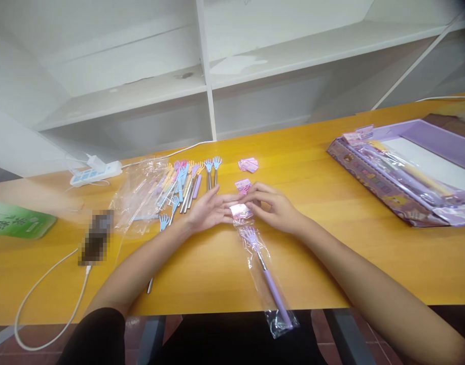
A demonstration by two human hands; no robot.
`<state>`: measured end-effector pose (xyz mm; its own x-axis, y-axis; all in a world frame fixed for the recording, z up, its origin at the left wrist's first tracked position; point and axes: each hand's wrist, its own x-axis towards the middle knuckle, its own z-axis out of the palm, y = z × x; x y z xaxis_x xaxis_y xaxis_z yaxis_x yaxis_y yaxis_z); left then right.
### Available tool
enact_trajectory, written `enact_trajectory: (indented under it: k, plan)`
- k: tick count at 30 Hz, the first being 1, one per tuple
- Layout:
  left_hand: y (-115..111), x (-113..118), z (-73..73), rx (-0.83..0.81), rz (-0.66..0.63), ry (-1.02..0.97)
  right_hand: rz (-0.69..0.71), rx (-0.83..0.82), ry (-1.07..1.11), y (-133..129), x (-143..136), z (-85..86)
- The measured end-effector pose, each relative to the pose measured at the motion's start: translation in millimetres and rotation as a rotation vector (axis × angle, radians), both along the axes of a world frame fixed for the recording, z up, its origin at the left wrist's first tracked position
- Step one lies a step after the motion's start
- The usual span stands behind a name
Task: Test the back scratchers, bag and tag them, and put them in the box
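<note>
One left hand meets the right hand at the header card, grips unclear; the bagged purple scratcher points bodyward, seemingly keeping the card handy.

Purple back scratcher, inside clear bag, slanted

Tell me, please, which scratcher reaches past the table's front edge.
The bagged purple scratcher nearest the right hand; its handle end overhangs, while the loose scratchers lie on the tabletop.

We are at what looks like a packing workspace: a desk backed by shelves bears loose scratchers, bags, cards and a box.
</note>
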<state>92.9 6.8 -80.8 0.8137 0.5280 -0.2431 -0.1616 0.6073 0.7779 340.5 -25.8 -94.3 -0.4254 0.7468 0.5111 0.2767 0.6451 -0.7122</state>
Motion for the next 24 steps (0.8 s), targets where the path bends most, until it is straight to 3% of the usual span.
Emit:
enact_trajectory:
  k: [16,20,24]
  plan:
    - [-3,4,5.7,0.04,0.072,-0.01,0.011,0.035,-0.031,-4,1,2.2]
    - [-4,4,4.7,0.062,0.088,-0.015,-0.093,-0.03,0.008,-3,-3,-1.8]
    - [-5,6,4.7,0.096,0.093,-0.01,-0.135,-0.215,0.123,-2,-9,-10.2]
